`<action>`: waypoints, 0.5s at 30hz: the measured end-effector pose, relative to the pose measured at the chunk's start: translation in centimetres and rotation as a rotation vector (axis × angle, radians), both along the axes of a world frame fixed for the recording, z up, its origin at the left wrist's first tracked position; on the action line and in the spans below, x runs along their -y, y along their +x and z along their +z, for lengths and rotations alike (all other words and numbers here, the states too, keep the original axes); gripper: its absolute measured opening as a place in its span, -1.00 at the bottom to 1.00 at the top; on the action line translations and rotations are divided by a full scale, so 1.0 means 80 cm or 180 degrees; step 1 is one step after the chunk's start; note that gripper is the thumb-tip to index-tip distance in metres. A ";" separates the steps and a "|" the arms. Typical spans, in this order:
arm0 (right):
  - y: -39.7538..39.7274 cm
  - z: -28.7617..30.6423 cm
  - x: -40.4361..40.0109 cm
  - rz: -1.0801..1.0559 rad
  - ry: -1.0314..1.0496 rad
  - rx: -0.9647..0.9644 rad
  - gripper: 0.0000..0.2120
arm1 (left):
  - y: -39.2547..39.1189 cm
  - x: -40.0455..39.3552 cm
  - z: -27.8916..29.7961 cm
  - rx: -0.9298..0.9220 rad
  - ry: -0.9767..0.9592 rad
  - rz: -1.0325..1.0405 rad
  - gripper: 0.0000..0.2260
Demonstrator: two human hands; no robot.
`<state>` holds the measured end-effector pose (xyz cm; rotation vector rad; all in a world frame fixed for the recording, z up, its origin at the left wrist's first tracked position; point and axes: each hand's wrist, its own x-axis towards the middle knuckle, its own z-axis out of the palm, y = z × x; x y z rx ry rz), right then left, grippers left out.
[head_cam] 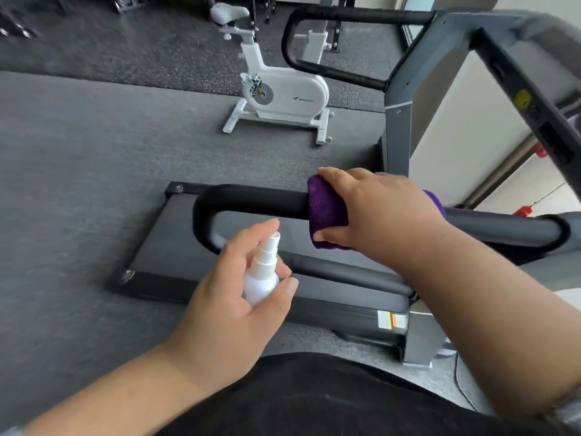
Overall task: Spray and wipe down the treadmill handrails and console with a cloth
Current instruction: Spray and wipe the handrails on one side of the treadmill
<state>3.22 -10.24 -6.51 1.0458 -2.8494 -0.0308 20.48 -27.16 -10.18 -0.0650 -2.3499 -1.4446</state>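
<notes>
Left hand [239, 297] gripping a small white spray bottle [261, 275], nozzle up, just below the near black handrail [251, 199]. Right hand [377, 212] clamping a purple cloth [323, 212] round that rail. White exercise bike [283, 92] way beyond.

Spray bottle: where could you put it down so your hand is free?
The treadmill belt, bare between the near handrail loop and the deck's left edge, looks free. The grey floor left of the deck, before the white exercise bike, is open too. It is crowded where the right hand wraps the purple cloth round the rail, near the left hand holding the spray bottle.
</notes>
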 end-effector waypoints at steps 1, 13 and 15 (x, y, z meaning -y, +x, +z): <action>0.002 0.000 0.018 0.0028 -0.0031 -0.0014 -0.11 | 0.006 0.013 0.000 -0.0005 -0.0031 0.0030 -0.48; 0.023 -0.013 0.188 0.0288 -0.0028 -0.0093 -0.15 | 0.031 0.104 -0.014 0.0000 -0.0099 -0.0384 -0.46; 0.023 -0.009 0.167 0.0165 -0.0138 0.0099 -0.12 | 0.029 0.107 -0.016 0.0007 -0.0091 -0.0557 -0.46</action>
